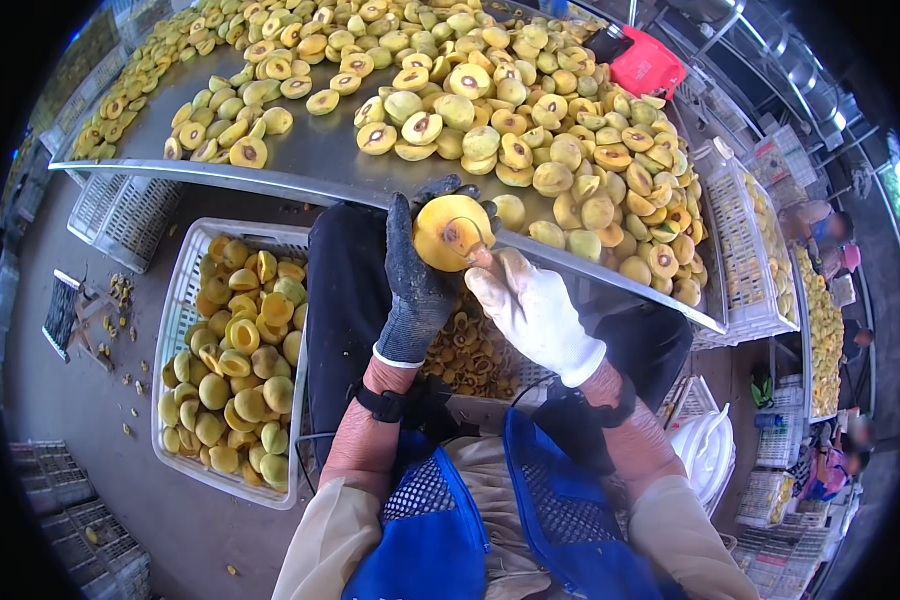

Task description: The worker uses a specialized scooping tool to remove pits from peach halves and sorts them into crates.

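My left hand [418, 290], in a dark grey glove, holds a yellow peach half [452, 233] with its cut face up and a brownish centre. My right hand [540, 315], in a white glove, is closed on a small pitting tool [480, 256]. The tool's thin curved loop lies against the fruit's cut face; most of its handle is hidden by my fingers. Just beyond my hands, a metal table [320, 150] bears a heap of halved peaches [560, 150], many with brown centres. Below my hands, between my knees, lie many small yellow-brown scraps [470, 352].
At my left stands a white crate [175, 300] of hollowed peach halves [235, 375]. A red plastic basket [647, 63] sits at the table's far right. Right of the table is another white crate [735, 240]. Fruit bits litter the left floor. Other people sit at the far right.
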### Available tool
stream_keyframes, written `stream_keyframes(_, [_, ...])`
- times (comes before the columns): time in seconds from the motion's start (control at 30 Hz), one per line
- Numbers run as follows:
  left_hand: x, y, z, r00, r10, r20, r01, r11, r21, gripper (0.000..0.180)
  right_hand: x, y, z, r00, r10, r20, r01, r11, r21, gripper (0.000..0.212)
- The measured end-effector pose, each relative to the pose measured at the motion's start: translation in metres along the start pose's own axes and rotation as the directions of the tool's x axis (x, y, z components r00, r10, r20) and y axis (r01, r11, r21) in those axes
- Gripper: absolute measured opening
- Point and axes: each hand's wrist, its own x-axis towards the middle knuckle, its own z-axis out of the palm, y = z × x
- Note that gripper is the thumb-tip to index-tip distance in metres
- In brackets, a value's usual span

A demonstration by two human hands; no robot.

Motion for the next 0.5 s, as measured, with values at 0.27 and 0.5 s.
stream_keyframes(0.27, [-0.006, -0.001, 0.002, 0.989, 0.131, 0.070, -0.144, 0.956, 0.257, 0.041, -0.006, 0.009, 0.009, 0.999, -0.033, 0.041, 0.039, 0.987, -0.154, 0.016])
stream_keyframes(0.5, [-0.005, -0.011, -0.011, 0.996, 0.015, -0.090, -0.006, 0.994, 0.108, 0.044, -0.009, 0.009, 0.026, 0.999, -0.030, 0.019, 0.031, 0.995, -0.097, 0.017])
